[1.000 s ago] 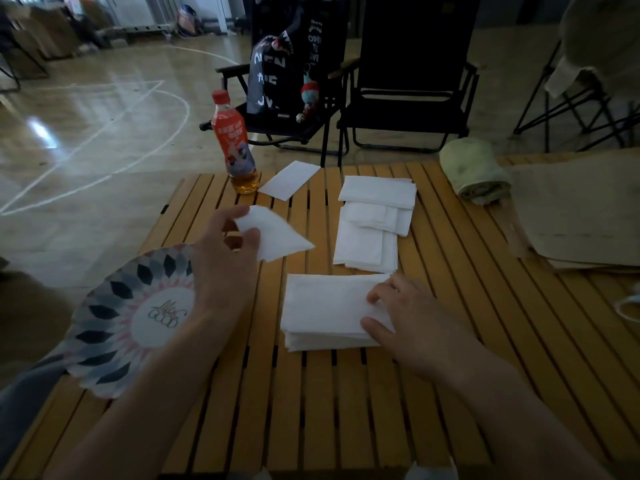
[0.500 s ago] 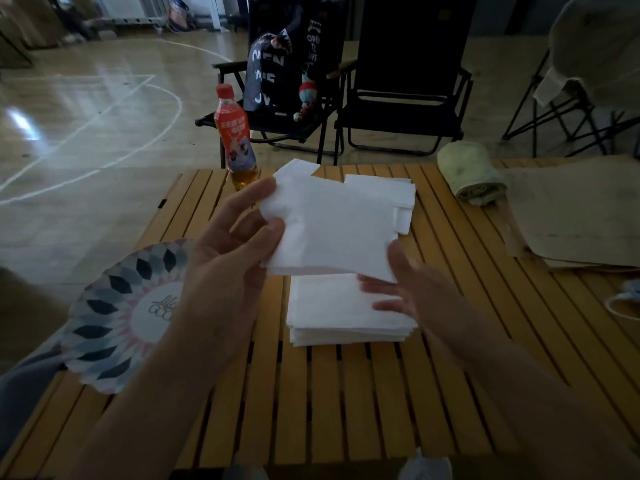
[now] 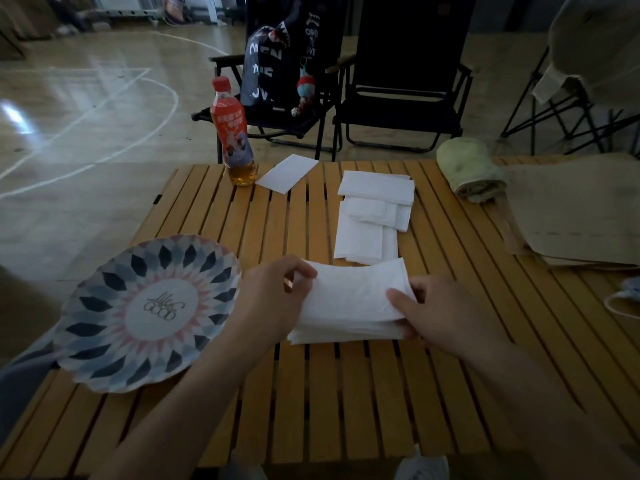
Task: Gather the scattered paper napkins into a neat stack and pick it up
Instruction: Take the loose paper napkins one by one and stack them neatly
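Top napkin (image 3: 349, 296), pinched at left edge by left hand (image 3: 273, 301), at right end by right hand (image 3: 441, 311), resting on stack (image 3: 346, 336), near centre of table (image 3: 346, 403). Square edges before letting go; press flat. Loose napkins (image 3: 372, 220) just beyond.

Hidden and cut-off parts on the slatted wooden tabletop (image 3: 346, 393).
Left grip (image 3: 273, 299) covers the left end of the stack of white paper napkins (image 3: 349, 306), and its forearm hides part of the patterned round paper plate (image 3: 114, 282) rim. Right grip (image 3: 446, 313) covers the stack's right end. Beige folded sheet (image 3: 571, 209) and white-blue corded item (image 3: 628, 292) run off the right edge. Print on the red-labelled drink bottle (image 3: 232, 133) is too small to read.
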`<state>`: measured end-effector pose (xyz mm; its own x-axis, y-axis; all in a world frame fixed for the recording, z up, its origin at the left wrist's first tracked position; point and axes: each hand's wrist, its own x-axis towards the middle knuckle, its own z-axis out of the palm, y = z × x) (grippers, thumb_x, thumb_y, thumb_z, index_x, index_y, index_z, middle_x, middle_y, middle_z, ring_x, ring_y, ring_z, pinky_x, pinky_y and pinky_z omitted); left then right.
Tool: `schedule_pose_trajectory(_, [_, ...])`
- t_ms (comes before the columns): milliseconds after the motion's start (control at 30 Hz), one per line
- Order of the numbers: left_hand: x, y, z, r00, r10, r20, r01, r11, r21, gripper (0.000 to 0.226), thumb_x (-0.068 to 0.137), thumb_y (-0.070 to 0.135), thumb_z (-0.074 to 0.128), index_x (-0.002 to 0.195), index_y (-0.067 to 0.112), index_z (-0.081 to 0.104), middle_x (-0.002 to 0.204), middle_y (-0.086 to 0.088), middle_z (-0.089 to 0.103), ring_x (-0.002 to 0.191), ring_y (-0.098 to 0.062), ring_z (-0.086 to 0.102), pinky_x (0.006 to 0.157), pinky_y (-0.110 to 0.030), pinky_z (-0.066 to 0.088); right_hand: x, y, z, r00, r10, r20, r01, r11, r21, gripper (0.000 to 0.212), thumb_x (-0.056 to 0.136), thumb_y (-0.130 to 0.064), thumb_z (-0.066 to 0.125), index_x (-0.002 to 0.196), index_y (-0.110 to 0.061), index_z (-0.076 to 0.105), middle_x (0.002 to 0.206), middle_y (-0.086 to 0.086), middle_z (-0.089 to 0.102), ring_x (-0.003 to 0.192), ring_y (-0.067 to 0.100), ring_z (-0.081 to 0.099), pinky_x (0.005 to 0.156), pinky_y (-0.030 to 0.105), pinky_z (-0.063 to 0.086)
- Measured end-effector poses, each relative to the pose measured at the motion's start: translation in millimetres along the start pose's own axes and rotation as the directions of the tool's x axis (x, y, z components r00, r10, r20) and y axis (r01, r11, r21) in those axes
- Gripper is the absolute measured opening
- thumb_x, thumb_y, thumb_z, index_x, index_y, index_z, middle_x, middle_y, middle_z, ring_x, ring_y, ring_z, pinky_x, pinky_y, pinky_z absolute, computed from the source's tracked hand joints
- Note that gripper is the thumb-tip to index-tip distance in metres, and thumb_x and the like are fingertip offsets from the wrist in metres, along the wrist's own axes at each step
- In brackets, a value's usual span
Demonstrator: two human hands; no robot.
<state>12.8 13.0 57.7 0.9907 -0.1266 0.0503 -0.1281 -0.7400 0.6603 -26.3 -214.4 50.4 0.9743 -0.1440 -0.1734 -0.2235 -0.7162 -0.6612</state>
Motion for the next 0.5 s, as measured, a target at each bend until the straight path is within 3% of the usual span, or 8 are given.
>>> schedule_pose_trajectory(100, [0,-4,8,1.0,-0.027,0.006,0.026,0.999,0.032,0.009,0.096,0.031,0.059,0.1,0.039,0.056,0.102,0.014,0.054,0.088,-0.006,0.056,0.073,-0.021,0.051,-1,-1,0,0.999,-0.035,-0.03,0.031,0.993,-0.118,0.026,0.097,-0.045,0.053,0.107,-0.025,0.067,0.084,-0.011,0.068,0.067,0.002,0.066,0.048,0.015,0.045])
schedule_pose_trajectory(200, [0,-6,14,1.0,0.0,0.007,-0.001,0.994,0.105,0.008,0.096,0.033,0.058,0.103,0.035,0.056,0.105,0.012,0.055,0.09,-0.005,0.055,0.076,-0.02,0.046,-1,3,2,1.0,-0.008,-0.003,0.007,0.981,-0.193,0.024,0.096,-0.045,0.055,0.091,-0.024,0.064,0.08,-0.007,0.067,0.068,0.006,0.066,0.058,0.025,0.056])
schedule_pose_trajectory(333, [1,-7,18,0.999,0.025,0.022,-0.028,0.989,0.145,0.006,0.097,0.033,0.054,0.101,0.037,0.051,0.111,0.013,0.051,0.093,-0.007,0.052,0.078,-0.022,0.04,-1,6,5,1.0,-0.02,-0.004,0.019,0.966,-0.259,0.028,0.094,-0.044,0.057,0.075,-0.023,0.059,0.074,-0.002,0.063,0.064,0.009,0.06,0.055,0.025,0.047])
schedule_pose_trajectory(433, [1,-10,21,0.999,0.037,0.014,-0.039,0.987,0.157,0.007,0.098,0.034,0.052,0.103,0.038,0.05,0.118,0.013,0.047,0.099,-0.006,0.049,0.076,-0.021,0.038,-2,5,5,1.0,-0.01,-0.009,0.007,0.966,-0.26,0.028,0.093,-0.046,0.057,0.077,-0.023,0.059,0.074,-0.003,0.062,0.064,0.009,0.06,0.053,0.024,0.045])
schedule_pose_trajectory(500, [1,-12,23,0.999,0.044,-0.006,-0.041,0.971,0.234,0.012,0.097,0.036,0.054,0.108,0.037,0.05,0.125,0.011,0.04,0.108,-0.006,0.043,0.084,-0.023,0.038,-3,4,5,0.999,0.016,-0.047,-0.029,0.958,-0.286,0.027,0.092,-0.05,0.058,0.088,-0.024,0.055,0.08,-0.006,0.06,0.068,0.008,0.058,0.051,0.023,0.043])
